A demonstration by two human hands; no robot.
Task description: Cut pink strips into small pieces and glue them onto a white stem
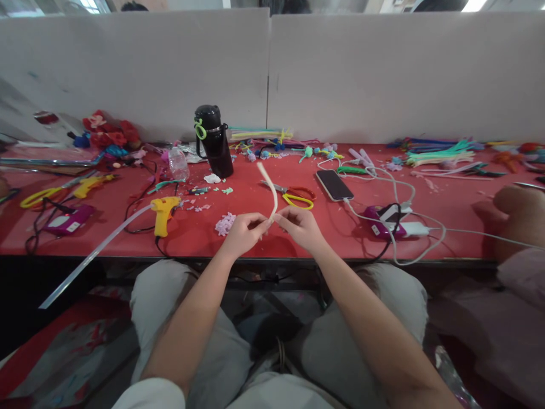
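- Left hand (243, 234) and right hand (300, 228) pinch the lower end of a cream pipe cleaner (273, 193), fingertips nearly together.
- It rises above the red table (198, 234), curved; nothing appears attached yet.

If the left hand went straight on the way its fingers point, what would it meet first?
Past the pale strip it holds, the left hand would likely meet the right hand first; the two look close, though depth is unclear.

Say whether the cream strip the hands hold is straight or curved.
Curved: the cream strip arcs up from left hand and right hand, its tip leaning left.
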